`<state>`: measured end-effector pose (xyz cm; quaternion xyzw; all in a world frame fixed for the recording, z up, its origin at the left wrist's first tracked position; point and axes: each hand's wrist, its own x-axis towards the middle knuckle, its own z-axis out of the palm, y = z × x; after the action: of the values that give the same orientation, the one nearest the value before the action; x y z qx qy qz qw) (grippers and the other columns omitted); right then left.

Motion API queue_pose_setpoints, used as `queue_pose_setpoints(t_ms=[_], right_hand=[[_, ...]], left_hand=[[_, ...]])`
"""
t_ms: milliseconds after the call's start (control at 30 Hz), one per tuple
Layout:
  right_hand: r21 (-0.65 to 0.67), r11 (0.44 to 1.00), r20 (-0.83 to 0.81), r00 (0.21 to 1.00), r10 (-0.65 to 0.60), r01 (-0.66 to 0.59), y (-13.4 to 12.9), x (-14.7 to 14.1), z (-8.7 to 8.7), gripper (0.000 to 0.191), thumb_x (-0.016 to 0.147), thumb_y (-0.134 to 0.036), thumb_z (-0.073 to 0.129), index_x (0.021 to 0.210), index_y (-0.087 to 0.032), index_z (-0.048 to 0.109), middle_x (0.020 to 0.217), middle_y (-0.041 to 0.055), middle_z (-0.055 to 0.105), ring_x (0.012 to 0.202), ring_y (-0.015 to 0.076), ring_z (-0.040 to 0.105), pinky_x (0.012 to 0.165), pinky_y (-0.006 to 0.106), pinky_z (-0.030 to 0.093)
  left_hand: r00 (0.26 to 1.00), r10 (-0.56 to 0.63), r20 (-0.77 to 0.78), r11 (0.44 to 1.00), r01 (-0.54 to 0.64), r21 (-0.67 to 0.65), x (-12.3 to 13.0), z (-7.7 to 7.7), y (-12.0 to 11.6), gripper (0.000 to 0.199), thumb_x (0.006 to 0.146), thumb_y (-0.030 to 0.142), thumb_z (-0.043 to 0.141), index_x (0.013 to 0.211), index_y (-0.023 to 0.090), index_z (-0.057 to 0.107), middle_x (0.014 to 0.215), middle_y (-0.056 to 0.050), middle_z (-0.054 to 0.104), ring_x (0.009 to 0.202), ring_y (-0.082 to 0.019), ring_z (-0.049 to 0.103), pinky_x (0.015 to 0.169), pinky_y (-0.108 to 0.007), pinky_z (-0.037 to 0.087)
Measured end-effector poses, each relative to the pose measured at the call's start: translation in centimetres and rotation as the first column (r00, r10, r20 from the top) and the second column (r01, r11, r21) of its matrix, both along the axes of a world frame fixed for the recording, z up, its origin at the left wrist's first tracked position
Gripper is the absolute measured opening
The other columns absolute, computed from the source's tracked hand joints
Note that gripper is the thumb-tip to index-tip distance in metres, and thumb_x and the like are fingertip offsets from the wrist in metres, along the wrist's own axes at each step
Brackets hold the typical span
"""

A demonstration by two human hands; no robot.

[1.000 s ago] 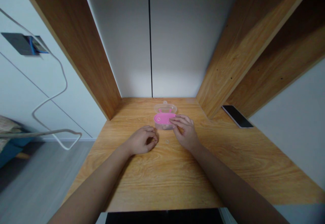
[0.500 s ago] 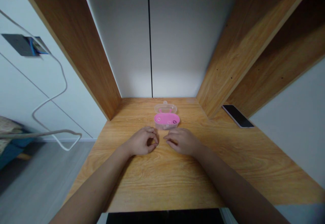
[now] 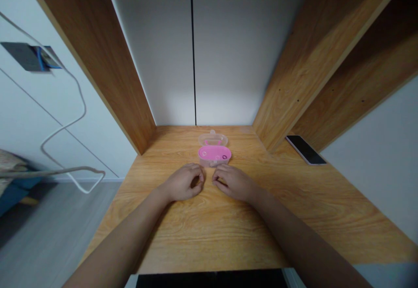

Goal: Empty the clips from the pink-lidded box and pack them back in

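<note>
A small oval box (image 3: 214,153) with a pink tray stands on the wooden desk, its clear lid (image 3: 213,139) folded open behind it. Small ring-like items lie on the pink surface, one dark at the right and a pale one at the left. Just in front of the box, my left hand (image 3: 185,182) has thumb and fingertips curled together; anything between them is too small to make out. My right hand (image 3: 235,182) is beside it, its fingers also curled to the thumb and close to the box's front. A narrow gap separates the two hands.
A dark phone (image 3: 305,150) lies on the desk (image 3: 196,240) at the right. Wooden side panels and a white back wall enclose the desk. A white cable (image 3: 83,100) hangs at the left, near a wall socket. A dark edge shows at the bottom.
My right hand has shifted very slightly to the right, and its thumb and fingertips have closed together. My left hand has hardly moved. The box is unchanged.
</note>
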<state>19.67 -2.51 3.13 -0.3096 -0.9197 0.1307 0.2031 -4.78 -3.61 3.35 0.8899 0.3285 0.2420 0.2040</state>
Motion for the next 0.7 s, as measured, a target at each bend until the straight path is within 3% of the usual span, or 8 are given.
queue_pose_setpoints(t_ms=[233, 500, 600, 700], right_hand=[[-0.018, 0.997, -0.109, 0.991, -0.072, 0.070, 0.3, 0.2, -0.6, 0.012, 0.093, -0.020, 0.060, 0.097, -0.024, 0.070, 0.091, 0.0016, 0.073, 0.088, 0.0177, 0.067, 0.080, 0.031, 0.053], [0.049, 0.999, -0.152, 0.988, -0.002, 0.010, 0.8, 0.2, -1.3, 0.023, 0.097, -0.019, 0.055, 0.112, -0.024, 0.072, 0.108, 0.0045, 0.075, 0.104, 0.0187, 0.068, 0.092, 0.032, 0.053], [0.042, 0.999, -0.155, 0.988, -0.006, 0.012, 0.8, 0.3, -1.3, 0.023, 0.097, -0.018, 0.055, 0.109, -0.024, 0.073, 0.107, 0.0044, 0.076, 0.104, 0.0186, 0.068, 0.091, 0.031, 0.053], [0.011, 0.999, -0.189, 0.981, -0.046, 0.049, 0.6, 0.3, -1.0, 0.021, 0.094, -0.018, 0.058, 0.105, -0.025, 0.074, 0.107, 0.0041, 0.076, 0.100, 0.0185, 0.070, 0.088, 0.031, 0.054]], left_hand=[[1.000, -0.027, -0.005, 0.999, 0.027, -0.037, -0.8, 0.3, -0.1, 0.005, 0.078, 0.017, 0.065, 0.082, 0.019, 0.067, 0.091, -0.006, 0.063, 0.087, -0.019, 0.060, 0.084, -0.032, 0.049], [0.999, -0.030, -0.041, 0.995, 0.026, -0.094, -0.2, 0.3, -0.3, 0.005, 0.075, 0.013, 0.064, 0.077, 0.017, 0.066, 0.083, -0.004, 0.063, 0.081, -0.017, 0.059, 0.080, -0.030, 0.047], [0.999, -0.012, 0.053, 0.987, 0.020, -0.160, -0.1, 0.0, -0.3, 0.003, 0.083, 0.016, 0.061, 0.084, 0.017, 0.064, 0.086, -0.004, 0.064, 0.080, -0.016, 0.058, 0.078, -0.029, 0.047], [0.971, 0.102, 0.214, 0.951, -0.031, -0.308, 0.0, -0.8, -0.2, 0.007, 0.091, 0.022, 0.055, 0.091, 0.017, 0.059, 0.086, -0.004, 0.064, 0.074, -0.013, 0.056, 0.069, -0.026, 0.045]])
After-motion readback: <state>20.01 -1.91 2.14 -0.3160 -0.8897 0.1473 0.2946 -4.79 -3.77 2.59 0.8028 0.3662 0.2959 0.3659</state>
